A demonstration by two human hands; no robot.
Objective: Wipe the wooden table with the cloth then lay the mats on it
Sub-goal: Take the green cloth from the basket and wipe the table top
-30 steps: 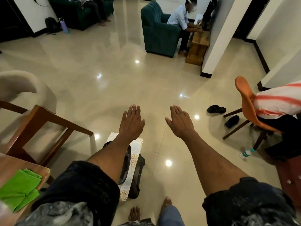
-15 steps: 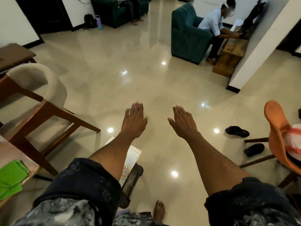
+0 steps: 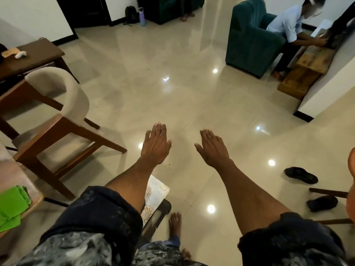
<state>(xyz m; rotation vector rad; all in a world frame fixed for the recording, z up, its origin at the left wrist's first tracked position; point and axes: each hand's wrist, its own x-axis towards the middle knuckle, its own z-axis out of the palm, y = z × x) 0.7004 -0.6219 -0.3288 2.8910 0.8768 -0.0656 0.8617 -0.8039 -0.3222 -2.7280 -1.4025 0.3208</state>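
My left hand [image 3: 156, 144] and my right hand [image 3: 213, 148] are stretched out in front of me over the floor, palms down, fingers straight, holding nothing. A folded green cloth [image 3: 11, 206] lies on the corner of the wooden table [image 3: 36, 200] at the lower left edge. A white mat with gold flower patterns [image 3: 156, 196] sits below my left forearm on a dark stool or stand [image 3: 159, 214], partly hidden by my arm.
A cushioned wooden chair [image 3: 57, 116] stands at the left, with a dark side table [image 3: 36, 56] behind it. A person sits in a teal armchair [image 3: 249, 35] at the back right. Black sandals [image 3: 301, 175] and an orange chair [image 3: 351, 189] lie at the right.
My head has turned left: the chair and side table came further into view, the orange chair slid off to the right. Both hands stay outstretched and empty.
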